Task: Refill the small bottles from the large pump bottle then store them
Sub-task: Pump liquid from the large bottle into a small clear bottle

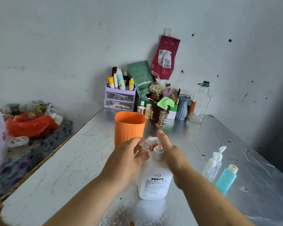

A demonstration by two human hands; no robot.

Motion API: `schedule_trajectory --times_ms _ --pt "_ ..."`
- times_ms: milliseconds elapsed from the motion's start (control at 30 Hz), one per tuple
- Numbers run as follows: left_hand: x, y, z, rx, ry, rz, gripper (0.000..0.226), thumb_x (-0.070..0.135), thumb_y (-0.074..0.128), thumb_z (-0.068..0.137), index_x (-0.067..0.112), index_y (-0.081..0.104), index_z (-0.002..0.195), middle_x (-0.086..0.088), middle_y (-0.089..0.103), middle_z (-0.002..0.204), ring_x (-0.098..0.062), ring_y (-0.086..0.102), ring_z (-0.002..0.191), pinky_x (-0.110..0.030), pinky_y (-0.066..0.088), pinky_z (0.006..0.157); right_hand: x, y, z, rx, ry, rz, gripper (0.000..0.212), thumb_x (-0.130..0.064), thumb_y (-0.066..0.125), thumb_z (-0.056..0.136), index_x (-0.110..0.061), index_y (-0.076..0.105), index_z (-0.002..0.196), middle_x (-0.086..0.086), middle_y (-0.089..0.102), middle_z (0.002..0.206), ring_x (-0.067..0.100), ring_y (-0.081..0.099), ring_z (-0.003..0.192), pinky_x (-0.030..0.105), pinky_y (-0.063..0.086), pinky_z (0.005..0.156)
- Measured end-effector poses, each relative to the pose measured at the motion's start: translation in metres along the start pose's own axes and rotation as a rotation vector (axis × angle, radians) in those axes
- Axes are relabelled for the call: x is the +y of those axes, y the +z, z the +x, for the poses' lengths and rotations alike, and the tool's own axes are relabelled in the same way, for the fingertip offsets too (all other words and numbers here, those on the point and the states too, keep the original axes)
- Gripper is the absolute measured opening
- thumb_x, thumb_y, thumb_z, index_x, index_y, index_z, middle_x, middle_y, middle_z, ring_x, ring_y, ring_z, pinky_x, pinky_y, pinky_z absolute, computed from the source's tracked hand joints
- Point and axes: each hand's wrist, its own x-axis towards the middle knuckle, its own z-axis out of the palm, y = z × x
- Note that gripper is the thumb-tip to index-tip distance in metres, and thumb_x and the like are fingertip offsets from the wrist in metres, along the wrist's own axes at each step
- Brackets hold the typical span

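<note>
Metal tabletop (69, 163), near edge: large pump bottle (154, 176) upright, left hand (126, 155) curled round a small clear bottle (145, 145) at its spout, right hand (171, 154) resting straight-fingered on the pump head (153, 139); teal bottle (226, 178) and clear spray bottle (213, 163) stand right, orange cup (129, 128) beyond.

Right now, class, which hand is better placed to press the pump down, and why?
The right hand: its straight fingers rest on top of the large pump bottle, over the pump. The left hand is occupied, gripping the small clear bottle at the spout.
</note>
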Motion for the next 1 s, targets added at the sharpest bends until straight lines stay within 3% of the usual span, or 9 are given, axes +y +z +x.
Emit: schedule_trajectory --times_ms 67,167,267,367,433,533,600,733,1000 --pt "0.001 0.001 0.000 0.001 0.002 0.010 0.024 0.032 0.065 0.091 0.041 0.054 0.111 0.024 0.058 0.098 0.000 0.058 0.092 -0.015 0.046 0.075 -0.001 0.000 0.000 -0.007 -0.030 0.004 0.057 -0.062 0.037 0.092 -0.015 0.067 0.082 -0.004 0.063 0.077 0.009 0.057 0.073 0.021 0.036 0.059" --pt "-0.001 0.001 0.001 -0.008 -0.009 0.010 0.024 0.032 0.065 0.091 0.039 0.056 0.112 0.021 0.062 0.101 -0.002 0.061 0.092 -0.026 0.053 0.080 0.002 0.003 0.005 -0.042 -0.068 -0.042 0.063 -0.063 0.034 0.091 -0.012 0.071 0.091 0.002 0.067 0.088 0.017 0.061 0.084 0.026 0.043 0.069" --pt "-0.003 0.001 0.003 -0.015 -0.026 0.025 0.025 0.031 0.065 0.091 0.038 0.056 0.114 0.021 0.062 0.103 -0.004 0.061 0.095 -0.030 0.053 0.084 0.006 0.004 0.008 -0.030 -0.064 -0.035 0.060 -0.060 0.035 0.093 -0.011 0.070 0.097 0.001 0.068 0.085 0.015 0.062 0.079 0.028 0.046 0.070" --pt "-0.006 0.001 0.005 -0.024 -0.034 0.061 0.027 0.032 0.067 0.090 0.035 0.057 0.115 0.017 0.064 0.105 -0.007 0.061 0.096 -0.032 0.052 0.085 0.006 0.006 0.007 -0.014 -0.057 -0.041 0.058 -0.059 0.035 0.093 -0.013 0.070 0.095 0.009 0.072 0.098 0.025 0.066 0.096 0.038 0.051 0.089" --pt "-0.005 0.000 0.005 -0.033 -0.044 0.066 0.027 0.032 0.067 0.090 0.035 0.057 0.115 0.016 0.065 0.106 -0.009 0.062 0.096 -0.033 0.052 0.085 0.006 0.006 0.005 -0.029 -0.040 -0.038 0.058 -0.061 0.036 0.093 -0.014 0.070 0.094 0.010 0.073 0.098 0.027 0.067 0.096 0.043 0.051 0.094" --pt "-0.003 0.000 0.004 -0.044 -0.058 0.034 0.024 0.031 0.067 0.090 0.040 0.056 0.110 0.016 0.065 0.103 -0.009 0.063 0.093 -0.036 0.053 0.085 0.001 0.002 0.004 -0.061 -0.020 -0.008 0.056 -0.058 0.038 0.093 -0.012 0.069 0.088 0.007 0.071 0.083 0.021 0.067 0.077 0.033 0.054 0.075" --pt "-0.001 -0.002 0.004 -0.040 -0.062 0.011 0.024 0.030 0.067 0.090 0.044 0.054 0.105 0.016 0.065 0.099 -0.010 0.064 0.089 -0.036 0.054 0.083 -0.003 0.001 0.003 -0.072 -0.009 0.015 0.054 -0.057 0.039 0.093 -0.012 0.070 0.092 0.001 0.068 0.075 0.013 0.063 0.067 0.026 0.046 0.061" --pt "0.000 -0.003 0.004 -0.029 -0.066 0.022 0.027 0.032 0.067 0.090 0.039 0.056 0.114 0.013 0.066 0.103 -0.012 0.065 0.089 -0.036 0.054 0.083 -0.004 0.000 0.002 -0.073 0.023 0.052 0.060 -0.063 0.044 0.088 -0.011 0.070 0.099 0.004 0.071 0.085 0.014 0.063 0.075 0.025 0.043 0.063" --pt "-0.006 -0.002 0.006 -0.029 -0.064 -0.009 0.027 0.029 0.069 0.089 0.037 0.058 0.113 0.014 0.066 0.100 -0.013 0.065 0.090 -0.039 0.054 0.084 -0.002 -0.002 0.003 -0.086 0.026 0.094 0.053 -0.061 0.050 0.086 -0.013 0.073 0.090 0.004 0.072 0.074 0.019 0.066 0.065 0.026 0.048 0.064"
